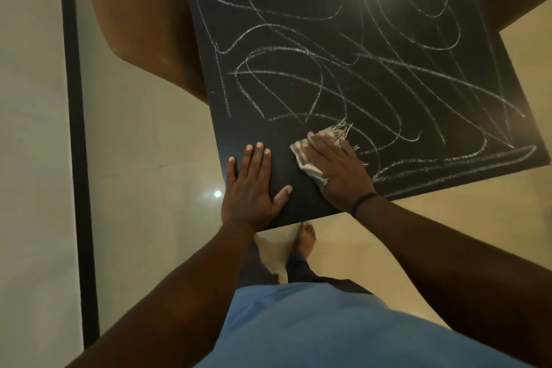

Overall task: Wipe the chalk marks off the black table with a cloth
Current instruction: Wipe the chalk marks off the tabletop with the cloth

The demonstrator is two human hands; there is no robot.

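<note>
A black table [257, 128] fills the upper middle of the head view, and white chalk marks [328, 69] scribble across most of its top. My right hand [337, 170] lies flat with straight fingers on a pale frayed cloth [301, 155], pressing it onto the table near the front edge. The cloth's fringe sticks out past my fingertips. My left hand [254, 188] rests flat and spread on the table's front left corner, holding nothing. The strip of table around both hands shows no chalk.
A brown chair [140, 18] stands against the table's left side. A black vertical post [76, 116] runs down the far left by a pale wall. Beige tiled floor [155, 158] surrounds the table; my bare foot [306, 237] is under its front edge.
</note>
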